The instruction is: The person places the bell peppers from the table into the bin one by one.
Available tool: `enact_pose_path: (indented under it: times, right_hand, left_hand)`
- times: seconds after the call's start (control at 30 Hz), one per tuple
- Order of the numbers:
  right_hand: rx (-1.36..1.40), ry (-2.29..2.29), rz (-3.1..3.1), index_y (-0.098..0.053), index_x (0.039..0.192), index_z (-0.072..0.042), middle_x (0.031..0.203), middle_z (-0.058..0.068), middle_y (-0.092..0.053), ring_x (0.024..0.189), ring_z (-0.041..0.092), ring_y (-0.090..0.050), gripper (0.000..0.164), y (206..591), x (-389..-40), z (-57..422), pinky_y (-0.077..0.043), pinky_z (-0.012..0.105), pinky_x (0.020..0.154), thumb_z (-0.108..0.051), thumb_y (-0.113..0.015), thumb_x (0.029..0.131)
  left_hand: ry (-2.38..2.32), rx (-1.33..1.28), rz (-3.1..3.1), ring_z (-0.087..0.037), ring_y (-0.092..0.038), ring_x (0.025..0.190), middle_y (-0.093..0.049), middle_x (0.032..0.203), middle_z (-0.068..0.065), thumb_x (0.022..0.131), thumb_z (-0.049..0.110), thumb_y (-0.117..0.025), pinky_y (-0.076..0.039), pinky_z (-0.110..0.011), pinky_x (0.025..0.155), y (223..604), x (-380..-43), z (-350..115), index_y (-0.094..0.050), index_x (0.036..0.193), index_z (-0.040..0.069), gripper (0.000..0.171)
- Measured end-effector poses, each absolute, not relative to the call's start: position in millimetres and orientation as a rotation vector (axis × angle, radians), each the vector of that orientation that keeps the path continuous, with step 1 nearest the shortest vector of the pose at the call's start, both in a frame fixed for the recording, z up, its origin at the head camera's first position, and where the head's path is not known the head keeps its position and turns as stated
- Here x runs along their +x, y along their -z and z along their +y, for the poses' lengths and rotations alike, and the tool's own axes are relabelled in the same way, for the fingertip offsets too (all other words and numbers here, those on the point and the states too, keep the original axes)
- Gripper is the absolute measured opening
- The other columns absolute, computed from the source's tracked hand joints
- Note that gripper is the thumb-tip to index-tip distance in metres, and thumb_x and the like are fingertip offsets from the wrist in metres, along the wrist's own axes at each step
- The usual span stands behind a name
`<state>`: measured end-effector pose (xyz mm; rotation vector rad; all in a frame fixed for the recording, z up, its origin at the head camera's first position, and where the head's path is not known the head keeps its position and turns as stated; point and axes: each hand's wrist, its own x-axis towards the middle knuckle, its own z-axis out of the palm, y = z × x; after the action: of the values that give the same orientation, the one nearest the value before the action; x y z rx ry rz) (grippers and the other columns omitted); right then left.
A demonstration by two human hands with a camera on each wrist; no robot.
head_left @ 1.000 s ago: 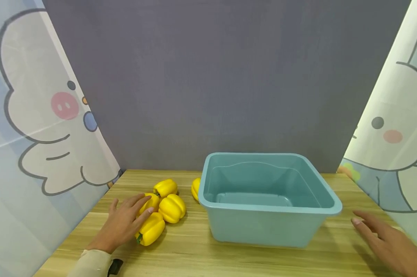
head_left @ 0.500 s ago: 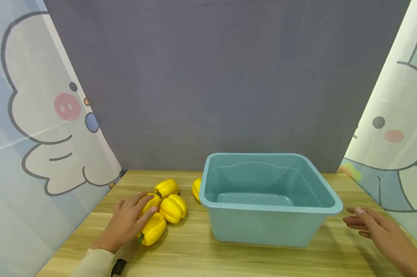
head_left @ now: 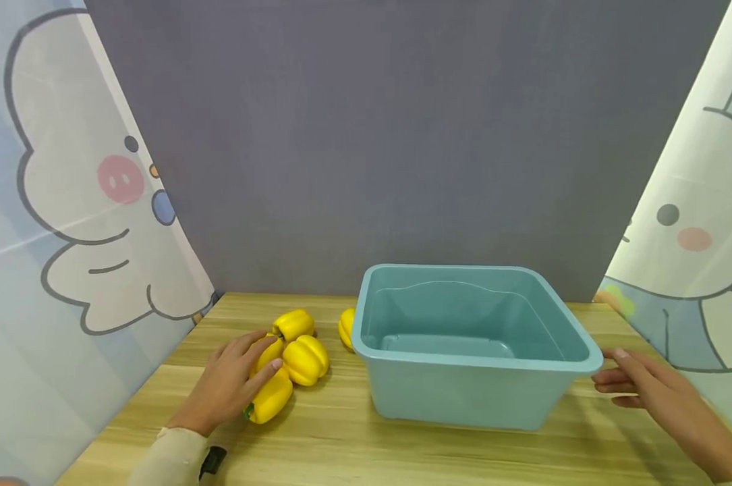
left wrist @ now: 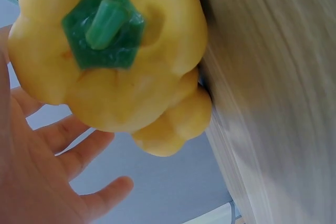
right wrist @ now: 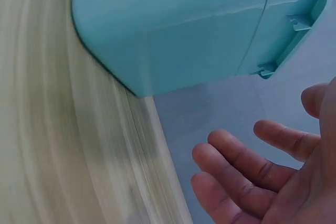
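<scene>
Loosely, the left grip lay wide over yellow peppers, the right grip slack, empty; a clumsy nudge risked rolling one.

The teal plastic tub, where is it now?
Head view: the tub stands right of centre on the wooden table, between yellow bell peppers and the right hand.
</scene>
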<state>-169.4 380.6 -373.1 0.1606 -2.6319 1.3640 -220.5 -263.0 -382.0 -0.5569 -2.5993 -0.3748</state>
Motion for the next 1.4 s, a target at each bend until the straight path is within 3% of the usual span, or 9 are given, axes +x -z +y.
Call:
enact_pose_path:
  times: [0.17, 0.37, 0.57, 0.7, 0.93, 1.2, 1.4]
  right_hand:
    - [0.106, -1.353, -2.649, -0.053, 0.128, 0.006, 0.093, 0.003, -0.071, 0.082, 0.011, -0.070, 0.048, 370.4, -176.7, 373.2, -0.058, 0.032, 0.066, -0.033, -0.030, 0.112]
    - [0.098, -1.293, -2.677, -0.049, 0.134, 0.011, 0.099, 0.003, -0.069, 0.083, 0.006, -0.067, 0.055, 366.2, -182.0, 368.9, -0.058, 0.032, 0.066, -0.036, -0.031, 0.111]
    - [0.244, -1.313, -2.603, -0.045, 0.139, 0.011, 0.106, -0.014, -0.067, 0.088, 0.004, -0.068, 0.053, 360.6, -186.1, 366.2, -0.059, 0.034, 0.067, -0.031, -0.031, 0.112]
    - [0.315, -1.313, -2.549, -0.042, 0.144, 0.010, 0.113, -0.025, -0.062, 0.096, -0.002, -0.065, 0.052, 355.4, -188.5, 365.4, -0.057, 0.028, 0.069, -0.030, -0.029, 0.112]
    - [0.294, -1.329, -2.486, -0.043, 0.147, 0.002, 0.114, -0.025, -0.060, 0.101, -0.008, -0.061, 0.052, 345.9, -188.7, 360.5, -0.055, 0.021, 0.072, -0.033, -0.027, 0.112]
    - [0.339, -1.472, -2.330, -0.052, 0.137, -0.025, 0.115, -0.023, -0.062, 0.100, -0.006, -0.063, 0.032, 344.2, -189.0, 344.2, -0.052, 0.015, 0.075, -0.026, -0.032, 0.112]
    - [0.401, -1.532, -2.226, -0.050, 0.140, -0.016, 0.121, -0.018, -0.060, 0.102, -0.004, -0.062, 0.032, 347.8, -189.0, 335.3, -0.051, 0.013, 0.077, -0.019, -0.037, 0.111]
  left_hand:
    - [0.389, -0.550, -2.629, -0.041, -0.050, 0.127, -0.053, 0.142, -0.016, 0.104, 0.044, -0.053, -0.032, -0.064, 0.103, 383.8, -216.0, -260.6, -0.062, 0.136, 0.010, 0.048]
    - [0.404, -0.535, -2.637, -0.040, -0.049, 0.128, -0.054, 0.142, -0.015, 0.104, 0.044, -0.053, -0.033, -0.064, 0.103, 385.6, -210.8, -259.1, -0.063, 0.135, 0.011, 0.046]
    - [0.395, -0.519, -2.612, -0.039, -0.051, 0.126, -0.056, 0.140, -0.014, 0.104, 0.042, -0.054, -0.034, -0.063, 0.102, 384.1, -209.8, -259.0, -0.064, 0.133, 0.011, 0.044]
    - [0.390, -0.519, -2.604, -0.038, -0.052, 0.126, -0.056, 0.139, -0.014, 0.103, 0.042, -0.055, -0.036, -0.063, 0.101, 386.0, -210.0, -258.1, -0.065, 0.132, 0.010, 0.044]
    - [0.370, -0.522, -2.592, -0.037, -0.053, 0.125, -0.057, 0.138, -0.014, 0.104, 0.042, -0.055, -0.037, -0.063, 0.100, 386.0, -211.6, -253.6, -0.066, 0.131, 0.012, 0.042]
    - [0.349, -0.604, -2.431, -0.033, -0.061, 0.113, -0.064, 0.127, -0.010, 0.099, 0.032, -0.066, -0.047, -0.058, 0.090, 383.6, -218.1, -254.2, -0.073, 0.119, 0.014, 0.028]
    - [0.338, -0.682, -2.366, -0.026, -0.064, 0.105, -0.068, 0.117, -0.006, 0.094, 0.026, -0.071, -0.053, -0.049, 0.085, 384.4, -222.0, -250.8, -0.075, 0.115, 0.013, 0.025]
